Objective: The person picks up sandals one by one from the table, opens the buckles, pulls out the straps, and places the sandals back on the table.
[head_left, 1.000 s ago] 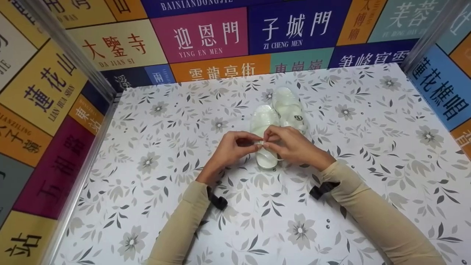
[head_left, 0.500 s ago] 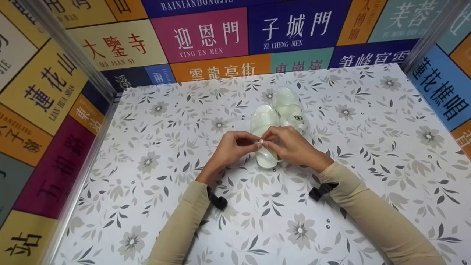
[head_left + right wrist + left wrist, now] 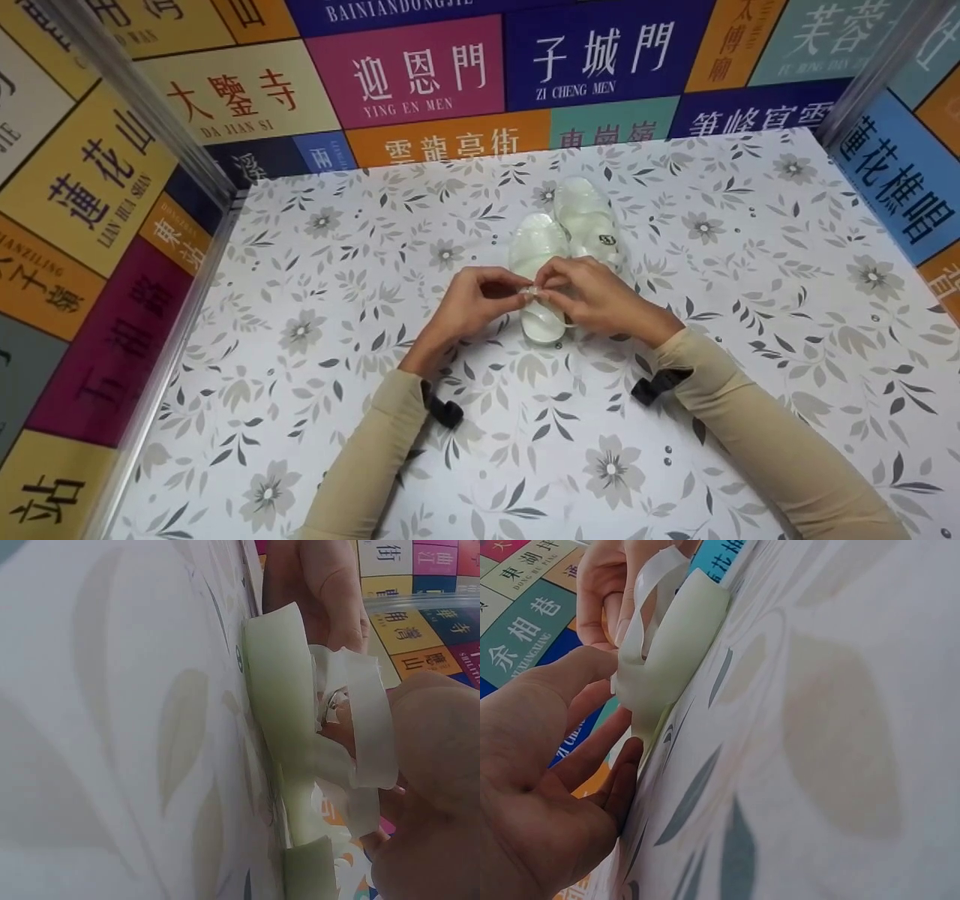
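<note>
A pair of pale green-white jelly sandals lies on the table. My hands meet over the nearer sandal [image 3: 538,238] in the head view. With thumb and forefinger, my left hand [image 3: 474,301] pinches the sandal's strap from the left. From the right, my right hand [image 3: 600,298] pinches the same strap, its fingertips right against the left ones. The right wrist view shows the looped strap [image 3: 373,721] and a small metal buckle [image 3: 334,700] between the fingers. The sandal's thick heel [image 3: 694,634] stands on the table in the left wrist view.
Right behind, touching the nearer one, sits the other sandal [image 3: 581,206], with a small dark emblem. A white cloth with grey leaves and flowers covers the table [image 3: 360,442]. Colourful panels with lettering [image 3: 409,75] wall in the back and sides.
Both hands stay at the strap and only the fingertips shift slightly. A small shiny bit between them showed more half a second ago. The sandals have not moved.
</note>
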Motion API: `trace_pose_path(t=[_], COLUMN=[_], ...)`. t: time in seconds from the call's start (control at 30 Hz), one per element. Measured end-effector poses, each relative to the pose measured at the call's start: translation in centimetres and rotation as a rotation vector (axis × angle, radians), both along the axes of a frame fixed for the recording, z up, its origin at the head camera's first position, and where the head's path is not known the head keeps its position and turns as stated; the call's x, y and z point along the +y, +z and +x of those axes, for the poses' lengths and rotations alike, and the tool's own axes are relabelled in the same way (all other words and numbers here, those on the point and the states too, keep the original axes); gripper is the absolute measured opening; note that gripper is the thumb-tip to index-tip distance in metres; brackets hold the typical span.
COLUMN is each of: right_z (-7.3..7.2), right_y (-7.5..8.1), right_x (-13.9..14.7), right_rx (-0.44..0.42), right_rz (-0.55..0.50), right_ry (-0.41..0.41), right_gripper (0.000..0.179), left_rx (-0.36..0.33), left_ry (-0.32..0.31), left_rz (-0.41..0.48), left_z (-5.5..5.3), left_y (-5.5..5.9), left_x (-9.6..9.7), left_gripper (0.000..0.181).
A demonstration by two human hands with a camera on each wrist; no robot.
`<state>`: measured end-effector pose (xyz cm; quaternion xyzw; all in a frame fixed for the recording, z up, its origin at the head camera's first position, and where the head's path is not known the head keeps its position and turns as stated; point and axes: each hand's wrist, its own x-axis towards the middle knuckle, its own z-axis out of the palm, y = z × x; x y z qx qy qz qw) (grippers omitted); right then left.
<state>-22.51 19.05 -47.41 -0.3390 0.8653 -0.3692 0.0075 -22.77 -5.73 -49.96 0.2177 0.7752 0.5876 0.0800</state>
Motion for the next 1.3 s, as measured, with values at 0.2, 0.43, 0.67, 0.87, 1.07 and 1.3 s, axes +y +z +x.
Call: trace_pose_path(t=[0.2,0.43,0.67,0.87,1.07,1.3], right_z=[-0.14,-0.06,0.12,0.16,0.19,0.13], right_y=[0.07,-0.11,-0.32,-0.16,-0.04,-0.14], right_x=[0.14,0.23,0.14,0.27,0.48,0.56], right_rx=[0.002,-0.046,-0.067,-0.081,-0.084,-0.077], right_rz=[-0.009,-0.037,-0.059,-0.05,-0.036,-0.057], right_ry=[0.03,0.016,-0.025,-0.011,-0.012,-0.001], right_gripper=[0.008,0.01,0.019,0.016,0.014,0.012], left_rx=[0.019,0.02,0.01,0.007,0.011,0.02], left_ry=[-0.01,-0.02,-0.036,-0.041,-0.041,-0.05], left_rz=[-0.006,0.002,0.01,0.018,0.016,0.012], left_z=[-0.01,-0.09,-0.05,-0.08,-0.07,-0.09], left_y=[-0.01,-0.18,-0.26,-0.31,-0.26,-0.05], left_x=[-0.03,-0.19,-0.16,-0.13,-0.18,-0.28], left_gripper=[0.02,0.021,0.021,0.022,0.021,0.02])
